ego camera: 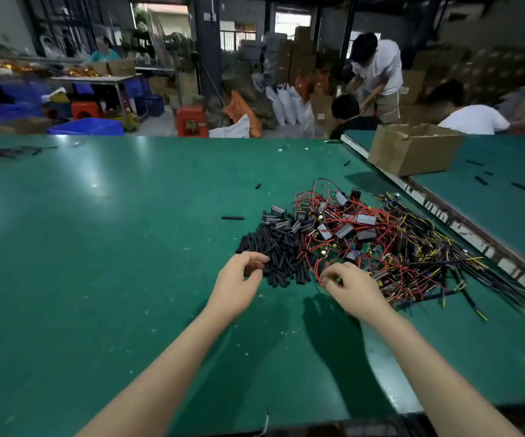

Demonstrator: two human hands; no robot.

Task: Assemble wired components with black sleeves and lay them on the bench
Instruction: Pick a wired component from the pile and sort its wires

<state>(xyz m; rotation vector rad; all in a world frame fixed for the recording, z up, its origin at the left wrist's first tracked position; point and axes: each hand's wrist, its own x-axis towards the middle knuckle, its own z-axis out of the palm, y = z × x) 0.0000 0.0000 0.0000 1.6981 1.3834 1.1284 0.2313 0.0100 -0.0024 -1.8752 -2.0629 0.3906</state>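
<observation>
Black sleeves [273, 250] sit heaped mid-bench, right at your fingertips, touching the tangle of wired components [374, 244] on their right. Both heaps look large, so most of the job is left, by my read.

Your left hand [239, 279] is at the near edge of the sleeve heap, thumb and fingers curled in toward a sleeve end; I can't tell if it actually has one pinched. Your right hand [349, 285] is at the near edge of the wire tangle, fingers curled, apparently pinching a red wire [318, 272], though the contact is small and hard to confirm.

Finished pieces: none obvious on the green bench [128, 247] near you. A dark scatter [5, 152] at the far left edge could be laid-out assemblies, too blurred to say. A few stray sleeves lie apart, one single sleeve [232, 218] left of the heap.

You're at the pick stage: nothing mated yet, nothing laid down in this cycle.
</observation>
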